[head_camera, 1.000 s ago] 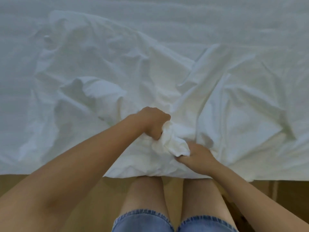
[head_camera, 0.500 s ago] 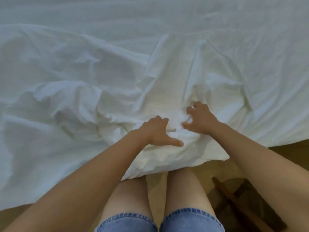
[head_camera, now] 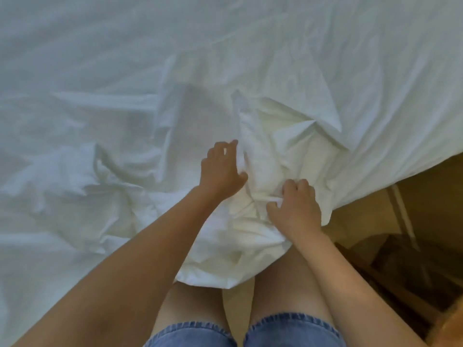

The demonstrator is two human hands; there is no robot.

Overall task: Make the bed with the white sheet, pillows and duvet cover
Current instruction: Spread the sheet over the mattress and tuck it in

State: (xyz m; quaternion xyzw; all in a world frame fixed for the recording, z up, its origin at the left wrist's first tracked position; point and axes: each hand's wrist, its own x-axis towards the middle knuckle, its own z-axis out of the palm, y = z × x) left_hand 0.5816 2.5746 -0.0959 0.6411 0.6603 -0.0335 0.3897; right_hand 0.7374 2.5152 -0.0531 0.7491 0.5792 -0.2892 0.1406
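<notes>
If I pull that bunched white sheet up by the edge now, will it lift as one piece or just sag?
Probably sag: the sheet lies in soft folds and droops over the bed edge, so it looks floppy. It seems light, since the right hand pinches up a fold with fingertips. The left hand rests on creases that would likely shift when pushed.
</notes>
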